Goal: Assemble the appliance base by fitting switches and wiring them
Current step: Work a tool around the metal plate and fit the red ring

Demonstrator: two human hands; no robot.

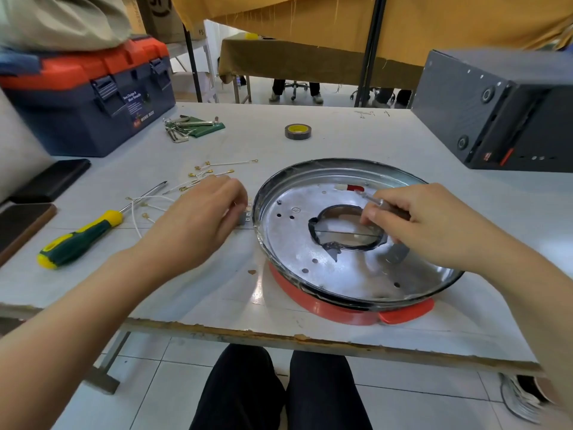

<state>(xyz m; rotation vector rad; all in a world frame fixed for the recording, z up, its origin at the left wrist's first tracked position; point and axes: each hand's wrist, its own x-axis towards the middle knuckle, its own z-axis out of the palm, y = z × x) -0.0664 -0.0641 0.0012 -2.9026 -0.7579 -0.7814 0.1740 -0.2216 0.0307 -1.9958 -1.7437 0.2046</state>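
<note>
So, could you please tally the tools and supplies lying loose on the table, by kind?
Screwdriver: 1
Tape roll: 1
Hex key set: 1
Phones: 2
Total: 5, leaving out the wires, too tangled to count.

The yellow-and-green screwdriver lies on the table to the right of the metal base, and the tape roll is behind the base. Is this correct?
Not quite. In the head view the yellow-and-green screwdriver lies on the table to the left of the metal base, beyond the left hand. The tape roll is behind the base, as you say.
</note>
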